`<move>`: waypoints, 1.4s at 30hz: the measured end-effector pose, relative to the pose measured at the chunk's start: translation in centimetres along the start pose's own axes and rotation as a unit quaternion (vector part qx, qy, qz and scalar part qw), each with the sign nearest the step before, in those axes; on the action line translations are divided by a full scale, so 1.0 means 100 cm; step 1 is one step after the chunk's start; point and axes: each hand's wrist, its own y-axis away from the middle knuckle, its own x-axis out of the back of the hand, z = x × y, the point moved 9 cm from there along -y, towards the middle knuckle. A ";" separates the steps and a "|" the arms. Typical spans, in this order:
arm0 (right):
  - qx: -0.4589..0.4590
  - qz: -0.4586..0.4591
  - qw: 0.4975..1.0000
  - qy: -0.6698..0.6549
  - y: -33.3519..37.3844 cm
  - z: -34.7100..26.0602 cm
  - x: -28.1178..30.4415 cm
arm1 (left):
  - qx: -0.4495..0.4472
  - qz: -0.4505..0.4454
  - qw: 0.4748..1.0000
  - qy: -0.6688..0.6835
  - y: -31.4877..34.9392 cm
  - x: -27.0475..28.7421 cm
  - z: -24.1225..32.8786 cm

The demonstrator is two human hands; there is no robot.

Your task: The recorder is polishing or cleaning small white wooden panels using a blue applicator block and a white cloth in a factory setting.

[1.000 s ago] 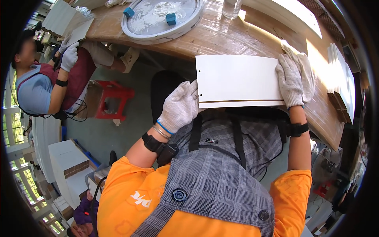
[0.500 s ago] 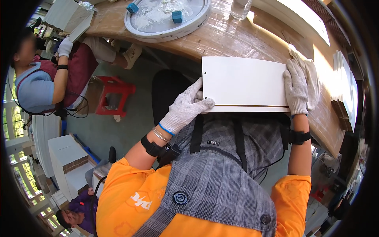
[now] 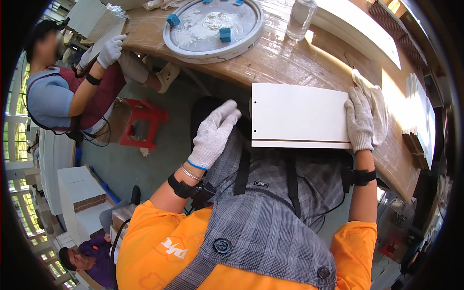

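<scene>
A white rectangular panel (image 3: 299, 113) with two small dark holes near its left end lies before me, over the table's near edge. A narrow groove runs along its near side. My left hand (image 3: 215, 133), in a pale knitted glove, is raised just left of the panel, apart from it. Its fingers are stretched out and it holds nothing. My gloved right hand (image 3: 360, 118) rests flat on the panel's right end, its fingers extended away from me. Beside that hand lies a loose off-white cloth or glove (image 3: 378, 104) on the table.
A round grey tray (image 3: 181, 54) holds white powder and several blue cubes (image 3: 225, 35). Next to it are a clear container (image 3: 300, 20) and a long white panel (image 3: 360, 26). Stacked panels (image 3: 419, 113) stand at right. A co-worker (image 3: 58, 96) sits at left by a red stool (image 3: 145, 123).
My left hand has let go of the panel's left end and moved left, its fingers straightening. My right hand stays on the panel's right end. The view has shifted slightly.
</scene>
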 end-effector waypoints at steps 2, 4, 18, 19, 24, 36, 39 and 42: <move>-0.005 0.000 1.000 -0.010 0.003 0.003 -0.001 | 0.113 -0.024 0.989 -0.093 0.006 0.002 -0.004; -0.008 -0.005 1.000 -0.008 0.005 0.002 -0.001 | 0.180 -0.032 0.964 -0.192 0.013 0.000 0.014; -0.033 -0.006 0.999 -0.025 0.004 0.000 0.002 | -0.223 0.297 0.734 -0.569 -0.099 -0.003 0.135; -0.031 -0.005 0.999 -0.022 0.004 0.000 0.002 | -0.177 0.289 0.725 -0.600 -0.116 -0.003 0.132; -0.046 -0.005 0.998 -0.030 0.008 -0.003 0.005 | -0.044 0.246 0.733 -0.633 -0.152 -0.002 0.122; -0.059 -0.015 0.998 -0.029 0.005 -0.001 0.008 | -0.117 -0.064 0.963 0.233 -0.113 0.010 0.104; -0.063 -0.024 0.997 -0.035 0.005 -0.001 0.007 | -0.092 -0.097 0.955 0.265 -0.104 0.007 0.110; -0.059 -0.026 0.997 -0.038 0.004 -0.003 0.007 | -0.077 -0.105 0.950 0.282 -0.099 0.009 0.111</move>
